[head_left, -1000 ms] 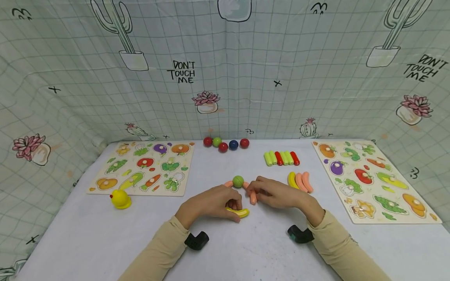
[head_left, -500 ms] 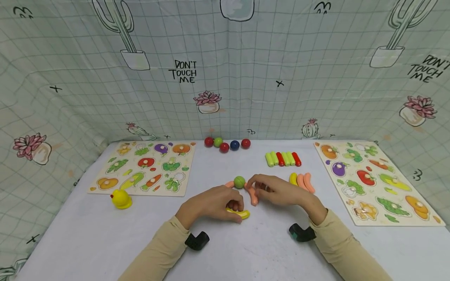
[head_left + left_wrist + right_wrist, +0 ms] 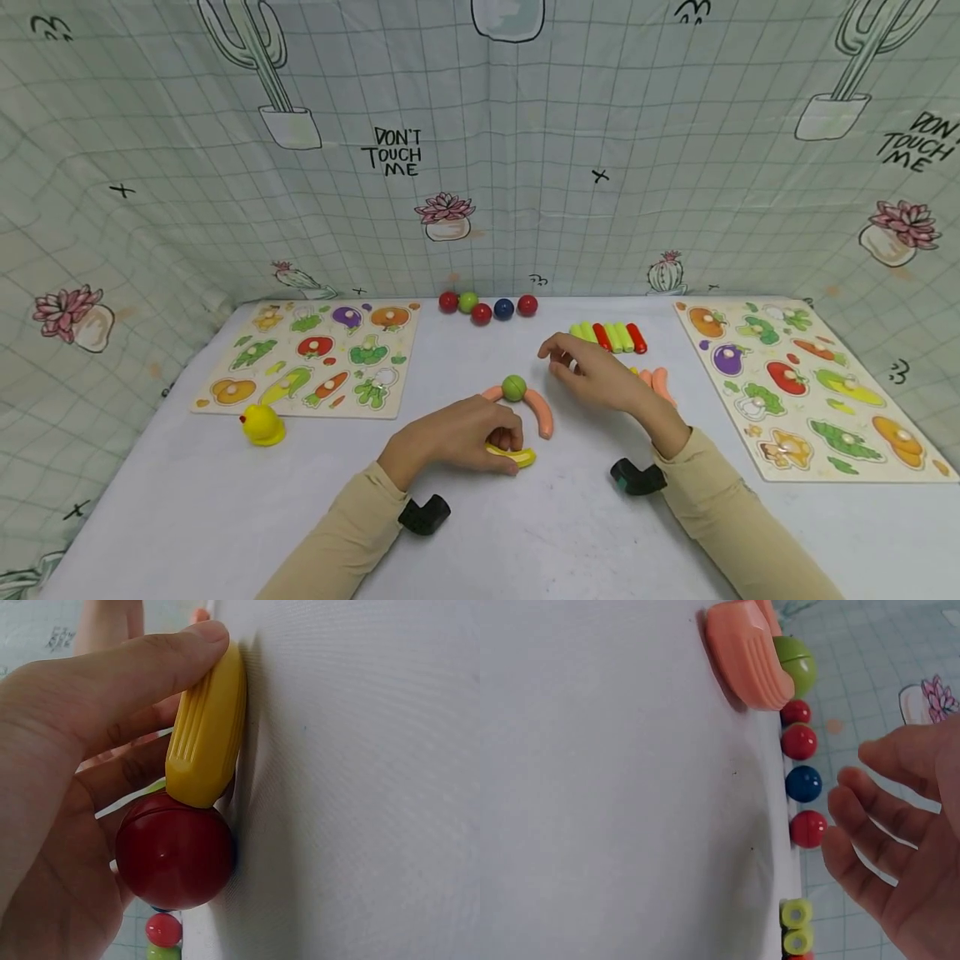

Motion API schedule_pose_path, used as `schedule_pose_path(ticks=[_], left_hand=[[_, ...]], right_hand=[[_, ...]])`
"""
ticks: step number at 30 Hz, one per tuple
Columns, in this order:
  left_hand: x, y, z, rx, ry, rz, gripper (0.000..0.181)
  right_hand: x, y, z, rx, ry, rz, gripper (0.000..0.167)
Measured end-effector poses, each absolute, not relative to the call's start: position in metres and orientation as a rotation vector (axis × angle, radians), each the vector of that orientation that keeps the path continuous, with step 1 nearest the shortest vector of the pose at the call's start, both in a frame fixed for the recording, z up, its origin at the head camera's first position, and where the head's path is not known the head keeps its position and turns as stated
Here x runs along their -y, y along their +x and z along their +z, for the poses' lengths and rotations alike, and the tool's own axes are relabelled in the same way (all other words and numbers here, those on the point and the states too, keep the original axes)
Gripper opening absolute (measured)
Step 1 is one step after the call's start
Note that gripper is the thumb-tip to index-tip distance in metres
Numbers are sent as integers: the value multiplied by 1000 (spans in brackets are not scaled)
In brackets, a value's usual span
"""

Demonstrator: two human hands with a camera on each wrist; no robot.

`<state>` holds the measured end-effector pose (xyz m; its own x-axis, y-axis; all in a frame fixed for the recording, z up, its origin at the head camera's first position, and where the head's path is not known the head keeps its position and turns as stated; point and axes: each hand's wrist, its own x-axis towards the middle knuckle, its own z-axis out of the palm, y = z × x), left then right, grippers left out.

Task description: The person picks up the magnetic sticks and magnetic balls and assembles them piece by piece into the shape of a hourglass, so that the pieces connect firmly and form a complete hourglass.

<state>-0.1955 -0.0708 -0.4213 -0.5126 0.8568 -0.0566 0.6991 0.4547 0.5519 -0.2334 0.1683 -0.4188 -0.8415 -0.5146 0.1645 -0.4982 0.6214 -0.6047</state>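
Note:
My left hand [image 3: 465, 433] has its thumb on a yellow curved piece [image 3: 517, 457], fingers curled behind it, low over the table. In the left wrist view the yellow piece touches a red ball [image 3: 174, 851] that sits beneath the palm. Beyond that hand a green ball [image 3: 513, 387] lies between two orange curved pieces, the right one [image 3: 540, 414] fully visible and the left one [image 3: 492, 393] partly covered. My right hand [image 3: 592, 373] hovers to the right of them, fingers loosely bent, holding nothing. It partly hides a row of green and red sticks [image 3: 621, 337].
Several balls [image 3: 504, 308] line the table's back edge. Puzzle boards lie at left [image 3: 300, 358] and right [image 3: 810, 387]. A yellow toy duck [image 3: 262, 425] stands before the left board. Orange curved pieces [image 3: 662, 383] show behind the right wrist.
My right hand has let go of the right orange curved piece and moved up and to the right. My left hand stays on the yellow piece.

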Motion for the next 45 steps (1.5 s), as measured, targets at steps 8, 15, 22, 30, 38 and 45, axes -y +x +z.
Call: schedule_pose_path(ticks=[8, 15, 22, 30, 38, 45], left_hand=[[70, -195, -423, -2371, 1292, 680, 17], [71, -195, -421, -2376, 1267, 681, 17], [72, -195, -420, -2390, 1260, 669, 17], [71, -195, -422, -2387, 1274, 669, 16], [71, -194, -423, -2381, 1268, 677, 16], [72, -194, -425, -2397, 1263, 667, 16]], right_hand=[[-164, -250, -419, -2843, -854, -1073, 18], [-161, -266, -422, -2866, -813, -1090, 19], [-158, -280, -424, -2902, -813, -1084, 19], [-151, -288, -420, -3001, -802, -878, 21], [-141, -298, -410, -3107, -818, -652, 25], [-136, -310, -409, -3128, -771, -573, 27]])
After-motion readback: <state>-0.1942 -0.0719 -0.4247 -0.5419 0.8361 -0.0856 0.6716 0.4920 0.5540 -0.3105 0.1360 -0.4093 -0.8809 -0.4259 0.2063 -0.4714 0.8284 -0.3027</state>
